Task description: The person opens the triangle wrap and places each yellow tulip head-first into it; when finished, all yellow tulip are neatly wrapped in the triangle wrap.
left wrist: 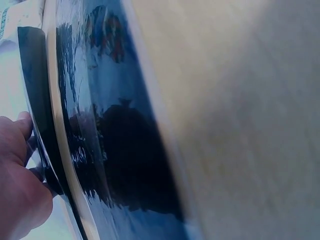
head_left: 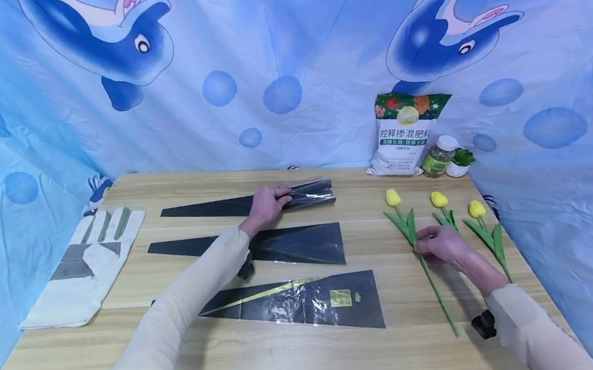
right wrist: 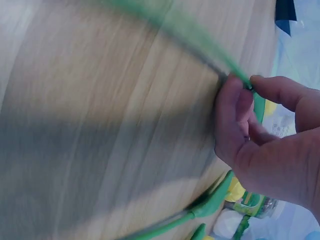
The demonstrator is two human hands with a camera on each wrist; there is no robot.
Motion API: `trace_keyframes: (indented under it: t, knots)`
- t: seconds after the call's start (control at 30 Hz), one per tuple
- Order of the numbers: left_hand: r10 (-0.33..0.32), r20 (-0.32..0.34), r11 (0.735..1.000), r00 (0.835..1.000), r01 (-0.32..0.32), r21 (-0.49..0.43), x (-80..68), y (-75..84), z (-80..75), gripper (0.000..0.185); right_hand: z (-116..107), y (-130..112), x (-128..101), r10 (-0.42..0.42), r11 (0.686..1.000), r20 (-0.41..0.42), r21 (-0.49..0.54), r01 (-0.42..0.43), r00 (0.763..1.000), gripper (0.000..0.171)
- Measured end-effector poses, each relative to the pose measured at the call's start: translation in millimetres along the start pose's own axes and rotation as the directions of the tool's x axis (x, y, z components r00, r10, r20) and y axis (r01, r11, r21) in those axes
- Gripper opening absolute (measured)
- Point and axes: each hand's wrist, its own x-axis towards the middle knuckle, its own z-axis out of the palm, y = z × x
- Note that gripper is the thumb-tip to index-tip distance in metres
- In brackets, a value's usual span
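Pale sleeves [head_left: 176, 315] should brush nothing, the left hand [head_left: 267, 205] gripping the farthest wrapper [head_left: 312, 194] should steady it, and the right hand [head_left: 444, 245] pinching the leftmost tulip [head_left: 411, 228] should lift gently

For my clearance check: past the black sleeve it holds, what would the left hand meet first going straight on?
The left hand would likely meet the blue curtain, though depth is unclear.

Blue dolphin-print cloth [head_left: 328, 48] backs a wooden table [head_left: 283, 358].
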Motion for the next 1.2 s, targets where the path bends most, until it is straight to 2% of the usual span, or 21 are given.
trace_keyframes:
  t: [0.23,0.4,0.5,0.7,0.87,0.97,1.1,1.13,1.2]
  knots:
    - [-0.007,0.005,1.000,1.000,0.007,-0.002,-1.6,-0.7,-0.3,0.029,3,-3,2,-0.021,0.987,0.060,0.160,0.011,0.998,0.056]
    - [0.012,0.003,1.000,1.000,-0.012,0.001,-1.3,-1.0,-0.2,0.029,-2,-13,1,-0.071,0.964,0.048,0.259,0.056,0.996,0.054]
    - [0.021,-0.006,1.000,1.000,-0.021,0.003,-1.3,-0.8,-0.7,0.029,-8,-21,0,-0.089,0.936,0.026,0.343,0.075,0.996,0.047]
    - [0.023,-0.008,1.000,1.000,-0.023,0.004,-1.0,-2.0,-0.6,0.028,-22,-39,1,-0.155,0.825,-0.054,0.542,0.159,0.986,0.035]
    - [0.019,-0.003,1.000,1.000,-0.019,-0.003,0.0,-4.6,0.9,0.028,-31,-51,4,-0.190,0.708,-0.134,0.668,0.231,0.972,0.032]
    - [0.021,-0.005,1.000,1.000,-0.021,0.001,0.7,-5.9,1.8,0.028,-34,-57,7,-0.180,0.633,-0.174,0.733,0.249,0.968,0.033]
    - [0.033,-0.010,0.999,0.999,-0.033,0.001,0.9,-6.6,2.4,0.028,-34,-64,14,-0.145,0.588,-0.236,0.760,0.276,0.961,0.038]
    - [0.037,-0.011,0.999,0.999,-0.037,0.000,0.7,-6.5,2.2,0.028,-34,-66,16,-0.137,0.590,-0.256,0.755,0.287,0.957,0.038]
    - [0.041,-0.010,0.999,0.999,-0.041,-0.002,0.5,-6.5,2.0,0.028,-32,-70,20,-0.115,0.574,-0.291,0.761,0.303,0.950,0.040]
